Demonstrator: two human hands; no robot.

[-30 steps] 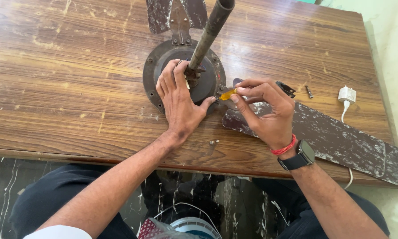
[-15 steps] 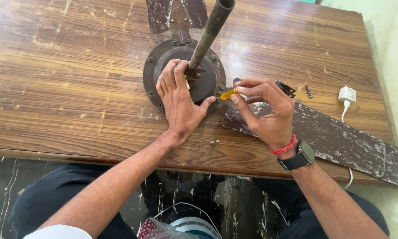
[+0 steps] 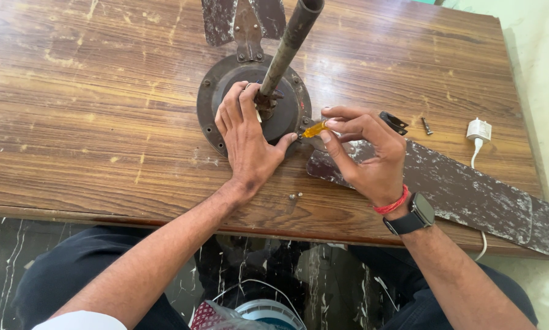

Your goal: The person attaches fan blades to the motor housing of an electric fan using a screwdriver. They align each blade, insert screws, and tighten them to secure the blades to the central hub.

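Observation:
A rusty brown ceiling fan motor (image 3: 225, 85) lies on the wooden table (image 3: 91, 122), its downrod (image 3: 289, 46) rising toward the camera. My left hand (image 3: 247, 140) rests flat on the motor housing, fingers near the rod's base, thumb on the rim. My right hand (image 3: 366, 153) pinches a small yellow-handled screwdriver (image 3: 314, 129), its tip at the motor's right rim where a worn blade (image 3: 457, 189) joins. Another blade (image 3: 241, 18) sticks out at the top.
A small black bracket (image 3: 395, 122) and a loose screw (image 3: 426, 126) lie right of my right hand. A white charger plug (image 3: 478, 131) with its cable sits near the table's right edge. Small screws (image 3: 295, 197) lie near the front edge.
My right hand's fingers have shifted slightly around the screwdriver, as in a small turn. My left hand and the fan have not moved.

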